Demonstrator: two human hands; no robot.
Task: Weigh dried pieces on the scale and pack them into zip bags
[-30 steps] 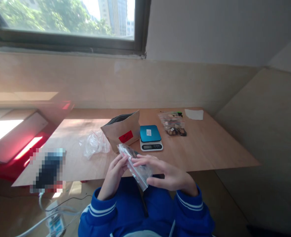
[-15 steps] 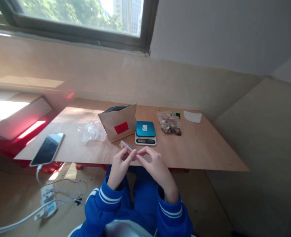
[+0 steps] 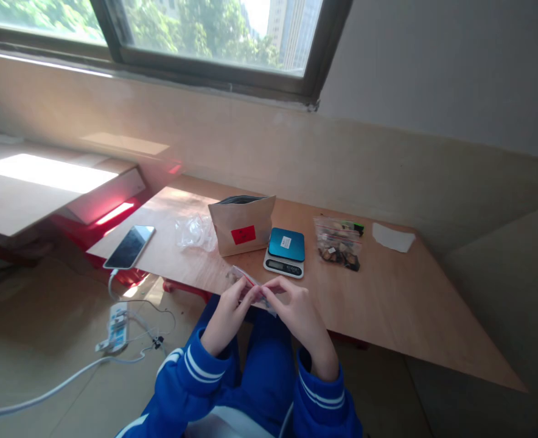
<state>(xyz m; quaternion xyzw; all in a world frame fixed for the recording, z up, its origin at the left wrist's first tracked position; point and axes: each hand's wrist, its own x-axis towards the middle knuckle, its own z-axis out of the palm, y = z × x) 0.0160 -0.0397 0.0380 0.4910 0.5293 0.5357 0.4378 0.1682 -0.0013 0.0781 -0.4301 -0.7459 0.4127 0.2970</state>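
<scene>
Both hands pinch a small clear zip bag (image 3: 235,275) with a red strip along its top, held at the table's front edge. My left hand (image 3: 232,307) grips it at the left with thumb and fingers. My right hand (image 3: 294,307) has thumb and forefinger closed on the strip, close beside the left fingertips. What the bag holds is mostly hidden. Just behind the hands stands a digital scale (image 3: 285,266) with a blue top plate. Left of the scale, an open brown paper pouch (image 3: 241,219) with a red label stands upright.
Filled zip bags (image 3: 337,246) lie right of the scale, near a white paper piece (image 3: 393,237). Crumpled clear plastic (image 3: 193,233) lies left of the pouch. A phone (image 3: 129,246) with a cable sits at the left edge. A power strip (image 3: 117,328) lies on the floor.
My view has swung left, so the table things appear shifted to the right. The zip bag now shows more of its face and its red strip between my hands.
</scene>
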